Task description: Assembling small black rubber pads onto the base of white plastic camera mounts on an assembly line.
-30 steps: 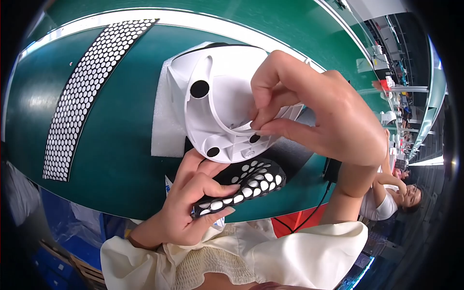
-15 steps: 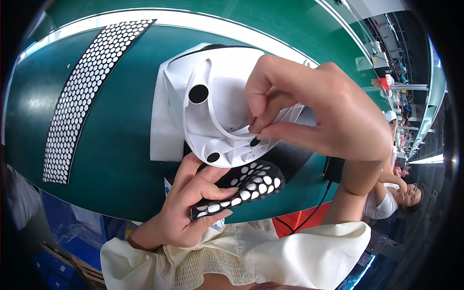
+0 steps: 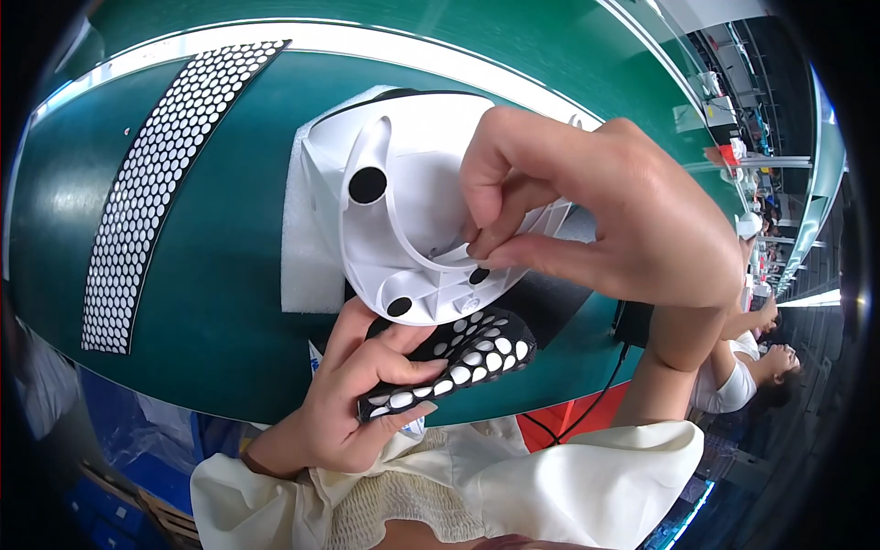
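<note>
A white plastic housing [image 3: 352, 243] lies with its hollow ribbed side up, with round black pads in its recesses. My right hand [image 3: 610, 215] reaches over it from the right. Thumb and fingertips are pinched together at the inner curved rim, beside a small black pad [image 3: 478, 275]; anything tiny between them is hidden. At the near side, my left hand [image 3: 353, 390] grips a folded black sheet of round white-faced pads [image 3: 481, 362] between thumb and fingers. Its upper fingers reach the housing's near edge.
A long strip of the same dotted pads [image 3: 151, 202] lies on the green table [image 3: 229, 275] at left. White foam [image 3: 302, 229] sits under the housing. A black cable [image 3: 600, 403] hangs over the near right edge. Another person [image 3: 747, 376] sits farther right.
The white housing has shifted slightly left and tilted a little at its near side. Both my hands stay almost where they were. The person at right has turned and moved an arm.
</note>
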`<state>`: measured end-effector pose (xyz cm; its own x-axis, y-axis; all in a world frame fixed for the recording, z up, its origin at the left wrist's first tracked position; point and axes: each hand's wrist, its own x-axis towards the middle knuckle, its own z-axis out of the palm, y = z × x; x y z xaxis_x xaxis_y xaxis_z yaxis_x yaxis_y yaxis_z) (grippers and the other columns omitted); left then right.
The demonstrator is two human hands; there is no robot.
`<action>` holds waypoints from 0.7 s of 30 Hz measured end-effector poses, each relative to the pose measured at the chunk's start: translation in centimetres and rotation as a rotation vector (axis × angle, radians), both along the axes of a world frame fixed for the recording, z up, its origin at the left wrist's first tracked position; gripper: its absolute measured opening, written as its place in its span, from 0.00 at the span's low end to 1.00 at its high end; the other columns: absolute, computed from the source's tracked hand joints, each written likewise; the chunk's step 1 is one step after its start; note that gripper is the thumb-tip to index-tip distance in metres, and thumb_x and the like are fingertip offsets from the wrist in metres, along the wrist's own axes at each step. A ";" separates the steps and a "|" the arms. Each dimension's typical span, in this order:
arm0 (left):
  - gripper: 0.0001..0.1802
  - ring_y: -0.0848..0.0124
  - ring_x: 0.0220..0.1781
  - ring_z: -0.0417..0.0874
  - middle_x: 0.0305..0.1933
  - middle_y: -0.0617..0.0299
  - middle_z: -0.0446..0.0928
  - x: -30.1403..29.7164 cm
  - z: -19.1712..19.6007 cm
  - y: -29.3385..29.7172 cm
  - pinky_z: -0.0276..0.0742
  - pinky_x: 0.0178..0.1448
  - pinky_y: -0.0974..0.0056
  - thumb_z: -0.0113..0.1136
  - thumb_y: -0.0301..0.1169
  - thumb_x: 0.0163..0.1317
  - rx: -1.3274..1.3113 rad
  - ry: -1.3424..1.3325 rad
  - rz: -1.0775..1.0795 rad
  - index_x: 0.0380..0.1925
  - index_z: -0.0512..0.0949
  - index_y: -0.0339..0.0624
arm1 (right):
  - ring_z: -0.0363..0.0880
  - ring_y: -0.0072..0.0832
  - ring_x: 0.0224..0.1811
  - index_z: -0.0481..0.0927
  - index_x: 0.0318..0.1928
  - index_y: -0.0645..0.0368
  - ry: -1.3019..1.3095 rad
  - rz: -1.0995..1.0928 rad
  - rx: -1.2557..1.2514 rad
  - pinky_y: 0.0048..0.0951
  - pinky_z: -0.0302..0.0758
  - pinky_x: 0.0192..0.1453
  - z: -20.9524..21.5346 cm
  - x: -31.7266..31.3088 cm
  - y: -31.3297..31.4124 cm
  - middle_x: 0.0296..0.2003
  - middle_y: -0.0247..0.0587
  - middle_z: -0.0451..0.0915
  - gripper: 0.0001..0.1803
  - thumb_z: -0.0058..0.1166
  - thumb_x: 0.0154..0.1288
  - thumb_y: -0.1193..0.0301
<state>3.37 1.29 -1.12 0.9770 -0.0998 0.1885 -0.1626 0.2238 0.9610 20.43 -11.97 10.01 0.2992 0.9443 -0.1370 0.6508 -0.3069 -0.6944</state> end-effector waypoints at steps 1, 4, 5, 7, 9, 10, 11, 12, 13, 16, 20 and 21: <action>0.13 0.52 0.60 0.58 0.55 0.38 0.61 0.1 0.0 0.0 0.55 0.61 0.57 0.56 0.18 0.46 -0.007 -0.017 0.006 0.35 0.71 0.30 | 0.81 0.29 0.30 0.66 0.28 0.62 -0.001 -0.002 -0.001 0.22 0.73 0.36 0.0 -0.1 0.0 0.20 0.38 0.77 0.13 0.57 0.43 0.85; 0.12 0.53 0.60 0.59 0.55 0.39 0.59 -0.3 0.0 0.1 0.57 0.62 0.57 0.55 0.17 0.47 -0.003 0.039 -0.015 0.35 0.71 0.30 | 0.81 0.29 0.29 0.67 0.28 0.62 -0.034 -0.041 -0.016 0.22 0.73 0.36 0.0 -0.6 0.0 0.21 0.38 0.76 0.14 0.57 0.41 0.85; 0.12 0.53 0.60 0.59 0.55 0.39 0.59 -0.3 0.0 0.0 0.57 0.62 0.57 0.55 0.17 0.47 -0.002 0.040 -0.013 0.35 0.71 0.30 | 0.80 0.28 0.28 0.67 0.28 0.62 -0.065 -0.061 -0.029 0.22 0.73 0.36 0.1 -0.8 0.0 0.21 0.37 0.76 0.14 0.57 0.41 0.85; 0.11 0.53 0.60 0.60 0.55 0.41 0.56 -0.3 0.1 -0.3 0.60 0.62 0.57 0.54 0.17 0.49 -0.164 0.047 0.005 0.35 0.71 0.29 | 0.80 0.28 0.28 0.68 0.29 0.62 -0.096 -0.078 -0.039 0.22 0.74 0.35 0.1 -1.1 0.1 0.21 0.37 0.76 0.14 0.57 0.40 0.86; 0.11 0.53 0.60 0.60 0.54 0.41 0.55 -0.2 0.0 -0.3 0.61 0.62 0.58 0.54 0.17 0.49 -0.155 0.039 0.004 0.36 0.71 0.29 | 0.79 0.27 0.28 0.68 0.28 0.63 -0.084 -0.088 -0.025 0.22 0.74 0.35 0.1 -1.3 0.0 0.22 0.37 0.76 0.14 0.57 0.40 0.86; 0.11 0.54 0.60 0.60 0.54 0.42 0.54 -0.2 0.0 -0.2 0.62 0.61 0.58 0.54 0.17 0.49 -0.146 0.030 0.005 0.36 0.71 0.29 | 0.79 0.27 0.28 0.68 0.28 0.63 -0.084 -0.087 -0.023 0.22 0.74 0.35 0.0 -1.3 -0.1 0.22 0.37 0.76 0.14 0.57 0.40 0.86; 0.11 0.54 0.60 0.60 0.54 0.42 0.54 -0.2 0.0 -0.2 0.62 0.61 0.58 0.54 0.17 0.49 -0.148 0.028 0.000 0.36 0.71 0.29 | 0.79 0.27 0.28 0.68 0.28 0.63 -0.076 -0.092 0.002 0.22 0.74 0.35 -0.1 -1.3 -0.3 0.23 0.37 0.76 0.14 0.56 0.40 0.87; 0.11 0.53 0.60 0.60 0.54 0.42 0.55 -0.1 0.2 0.0 0.62 0.61 0.58 0.54 0.18 0.49 -0.077 0.024 -0.008 0.36 0.71 0.29 | 0.79 0.27 0.28 0.68 0.28 0.63 -0.067 -0.096 0.026 0.22 0.74 0.35 -0.2 -1.2 -0.5 0.23 0.37 0.76 0.13 0.56 0.40 0.87; 0.12 0.53 0.60 0.60 0.54 0.42 0.55 -0.1 0.2 0.1 0.62 0.61 0.58 0.55 0.18 0.49 -0.007 0.021 -0.017 0.36 0.71 0.28 | 0.79 0.27 0.28 0.68 0.28 0.63 -0.070 -0.099 0.026 0.22 0.74 0.35 -0.4 -1.0 -0.8 0.23 0.37 0.76 0.13 0.56 0.40 0.87; 0.12 0.53 0.59 0.61 0.53 0.42 0.56 -0.1 0.0 0.2 0.63 0.60 0.58 0.55 0.18 0.49 0.063 -0.008 -0.017 0.36 0.71 0.28 | 0.78 0.26 0.28 0.69 0.28 0.63 0.028 -0.032 0.133 0.22 0.73 0.34 -1.0 -0.5 -1.1 0.24 0.36 0.76 0.13 0.56 0.41 0.86; 0.12 0.54 0.59 0.61 0.52 0.41 0.57 -0.2 0.2 0.0 0.63 0.60 0.58 0.55 0.18 0.48 -0.005 0.029 0.007 0.35 0.71 0.29 | 0.77 0.26 0.26 0.70 0.28 0.63 -0.003 -0.014 0.098 0.22 0.73 0.33 -0.9 -0.6 -0.7 0.23 0.36 0.75 0.12 0.57 0.41 0.86; 0.12 0.54 0.59 0.61 0.52 0.41 0.58 -0.2 0.1 0.1 0.63 0.60 0.58 0.55 0.18 0.48 0.019 0.021 0.008 0.35 0.71 0.29 | 0.77 0.26 0.26 0.70 0.28 0.63 -0.005 -0.015 0.103 0.22 0.73 0.33 -0.9 -0.6 -0.7 0.22 0.35 0.75 0.12 0.56 0.41 0.86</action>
<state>3.18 1.41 -0.98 0.9814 -0.0956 0.1665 -0.1443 0.2047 0.9681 19.83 -12.66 9.10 0.3138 0.9487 -0.0382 0.6502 -0.2441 -0.7195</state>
